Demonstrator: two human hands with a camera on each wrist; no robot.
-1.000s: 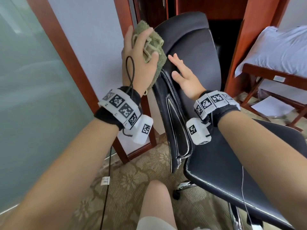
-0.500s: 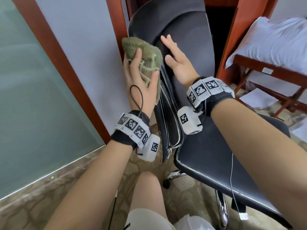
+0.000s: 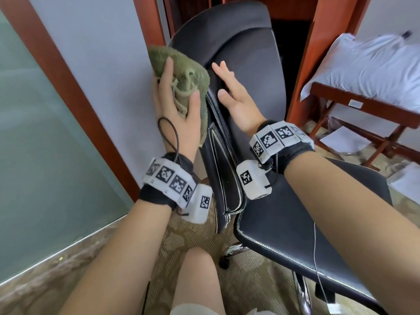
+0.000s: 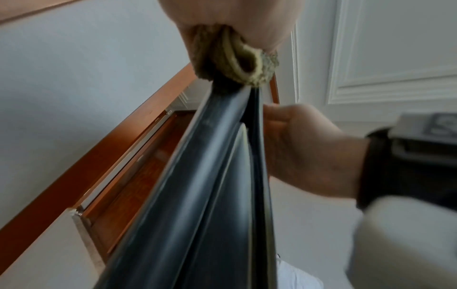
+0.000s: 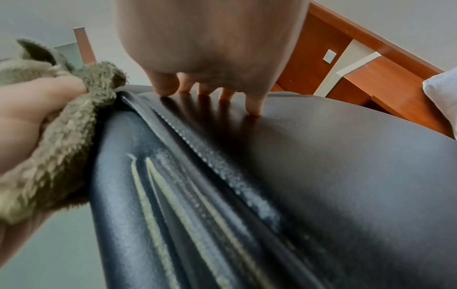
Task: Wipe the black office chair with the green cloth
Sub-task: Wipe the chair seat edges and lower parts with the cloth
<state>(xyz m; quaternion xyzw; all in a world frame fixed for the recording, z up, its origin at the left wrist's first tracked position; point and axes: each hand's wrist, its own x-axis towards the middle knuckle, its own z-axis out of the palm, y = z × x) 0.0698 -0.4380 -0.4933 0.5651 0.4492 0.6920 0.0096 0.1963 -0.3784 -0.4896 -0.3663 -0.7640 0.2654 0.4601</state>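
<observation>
The black office chair [image 3: 247,55] stands side-on, its backrest upright in front of me and its seat [image 3: 318,226] at the right. My left hand [image 3: 176,103] grips the bunched green cloth [image 3: 181,64] and presses it against the rear side edge of the backrest [image 4: 222,156]; the cloth [image 5: 61,136] shows beside the edge seam [image 5: 197,156]. My right hand [image 3: 234,96] lies flat with straight fingers [image 5: 252,105] on the front face of the backrest, holding nothing.
A white wall with a red-brown wooden frame [image 3: 68,87] and a glass panel [image 3: 45,144] stand close on the left. A wooden rack [image 3: 363,114] with white bedding [image 3: 375,64] is at the right. Patterned carpet [image 3: 172,242] and my knee [image 3: 197,269] lie below.
My left hand has slid the green cloth down the backrest's side edge from near the top. My right hand stayed flat on the backrest front, a little lower than before.
</observation>
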